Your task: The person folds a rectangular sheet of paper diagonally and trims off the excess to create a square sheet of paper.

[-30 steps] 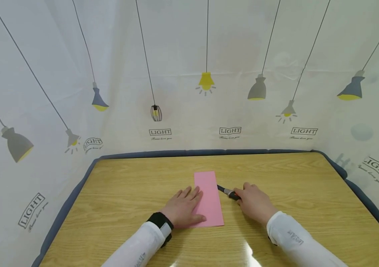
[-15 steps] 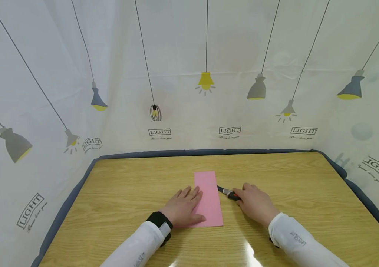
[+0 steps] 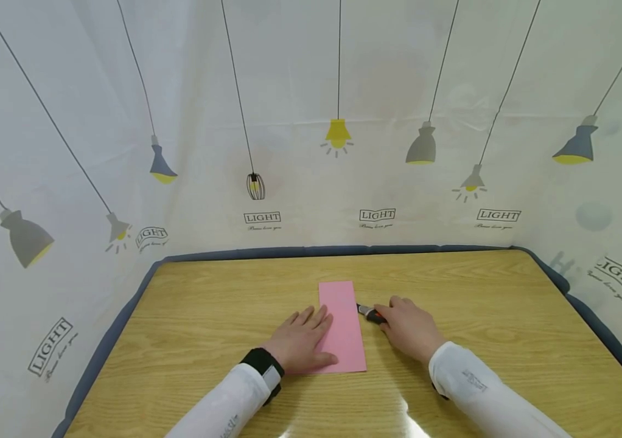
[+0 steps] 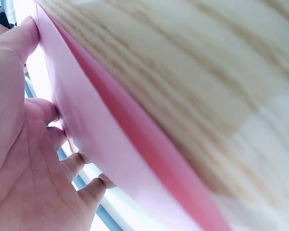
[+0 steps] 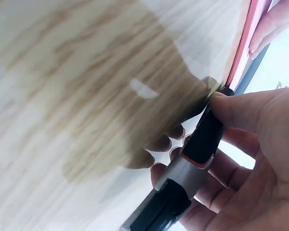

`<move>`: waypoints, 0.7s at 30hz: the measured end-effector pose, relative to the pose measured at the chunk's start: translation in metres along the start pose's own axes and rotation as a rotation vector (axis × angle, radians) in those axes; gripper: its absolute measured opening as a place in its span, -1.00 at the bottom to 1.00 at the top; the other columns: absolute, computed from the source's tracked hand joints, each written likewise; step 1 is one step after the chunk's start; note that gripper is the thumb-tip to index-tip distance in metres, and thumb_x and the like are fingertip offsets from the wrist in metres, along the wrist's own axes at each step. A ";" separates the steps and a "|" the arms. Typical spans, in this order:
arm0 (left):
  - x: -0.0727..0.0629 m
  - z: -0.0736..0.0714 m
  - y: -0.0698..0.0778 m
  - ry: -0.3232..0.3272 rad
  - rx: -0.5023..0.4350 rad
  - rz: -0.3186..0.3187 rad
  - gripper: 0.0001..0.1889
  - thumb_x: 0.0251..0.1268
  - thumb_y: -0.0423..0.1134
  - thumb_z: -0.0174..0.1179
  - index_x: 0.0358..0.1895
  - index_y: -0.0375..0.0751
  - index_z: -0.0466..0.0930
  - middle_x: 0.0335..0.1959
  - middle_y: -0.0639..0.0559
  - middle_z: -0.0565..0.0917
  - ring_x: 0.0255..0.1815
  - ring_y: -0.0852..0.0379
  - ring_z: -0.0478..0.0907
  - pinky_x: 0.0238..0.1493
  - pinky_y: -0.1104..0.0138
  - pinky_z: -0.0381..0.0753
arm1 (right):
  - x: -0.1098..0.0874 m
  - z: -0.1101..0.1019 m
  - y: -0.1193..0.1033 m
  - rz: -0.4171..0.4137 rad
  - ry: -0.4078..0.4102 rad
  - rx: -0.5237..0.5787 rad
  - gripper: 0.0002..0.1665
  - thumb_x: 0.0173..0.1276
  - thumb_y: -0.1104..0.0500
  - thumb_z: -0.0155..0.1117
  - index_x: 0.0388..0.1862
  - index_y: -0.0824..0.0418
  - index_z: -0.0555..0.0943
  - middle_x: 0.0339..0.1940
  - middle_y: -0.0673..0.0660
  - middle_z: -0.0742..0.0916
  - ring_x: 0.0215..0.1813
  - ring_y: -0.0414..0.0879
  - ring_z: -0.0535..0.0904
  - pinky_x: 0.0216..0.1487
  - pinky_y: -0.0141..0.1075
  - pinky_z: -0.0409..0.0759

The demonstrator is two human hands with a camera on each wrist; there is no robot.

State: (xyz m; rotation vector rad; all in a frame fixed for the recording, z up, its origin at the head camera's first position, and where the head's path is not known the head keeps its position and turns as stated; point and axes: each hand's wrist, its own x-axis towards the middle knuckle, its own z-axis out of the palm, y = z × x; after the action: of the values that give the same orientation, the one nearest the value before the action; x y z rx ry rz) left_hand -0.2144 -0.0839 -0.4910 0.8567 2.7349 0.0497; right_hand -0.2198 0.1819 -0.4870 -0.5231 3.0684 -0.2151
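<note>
A pink sheet of paper [image 3: 344,328], folded lengthwise, lies on the wooden table. Two layers part slightly at one edge of the paper [image 4: 101,125] in the left wrist view. My left hand [image 3: 298,340] rests on its left part, fingers spread, thumb near the lower edge. My right hand [image 3: 411,328] grips a black and silver utility knife [image 3: 372,314] with a red-orange accent, and the knife's far end reaches the paper's right edge. In the right wrist view, thumb and fingers clasp the utility knife [image 5: 202,144] close over the table; no bare blade shows clearly.
The wooden table [image 3: 223,298] has dark blue padding [image 3: 311,250] along its back and sides. Behind it hangs a white cloth [image 3: 294,146] printed with lamps. A black band [image 3: 262,364] is strapped round the left wrist.
In the last half second my right hand has shifted left and slightly away from me, sliding along the knife so less of it shows. Left hand and paper stay put.
</note>
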 end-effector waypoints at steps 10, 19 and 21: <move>-0.001 -0.001 0.000 0.011 0.014 0.003 -0.09 0.42 0.41 0.02 0.66 -0.04 0.09 0.67 0.02 0.06 0.65 -0.08 -0.02 0.57 -0.01 0.06 | 0.008 -0.003 -0.003 -0.002 -0.052 0.013 -0.54 0.41 0.15 0.39 0.27 0.19 0.67 -0.13 0.20 0.64 -0.11 0.07 0.57 -0.08 0.00 0.66; 0.000 0.000 -0.001 0.007 0.034 -0.001 -0.09 0.43 0.42 -0.01 0.66 -0.03 0.08 0.67 0.03 0.05 0.66 -0.08 -0.04 0.57 0.00 0.05 | 0.009 -0.003 0.000 0.007 -0.053 0.009 -0.53 0.41 0.15 0.39 0.27 0.19 0.67 -0.13 0.21 0.64 -0.13 0.07 0.56 -0.09 -0.01 0.66; 0.000 -0.001 -0.001 0.008 0.037 0.001 -0.09 0.42 0.43 0.00 0.66 -0.03 0.09 0.67 0.03 0.06 0.66 -0.08 -0.03 0.57 0.00 0.06 | 0.009 -0.003 0.002 0.013 -0.050 0.015 -0.53 0.41 0.15 0.39 0.27 0.19 0.67 -0.16 0.20 0.63 -0.16 0.06 0.55 -0.12 -0.02 0.65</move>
State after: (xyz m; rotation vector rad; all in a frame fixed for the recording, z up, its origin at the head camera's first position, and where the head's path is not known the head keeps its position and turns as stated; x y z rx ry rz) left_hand -0.2150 -0.0846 -0.4905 0.8697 2.7507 0.0031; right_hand -0.2293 0.1814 -0.4845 -0.4997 3.0185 -0.2205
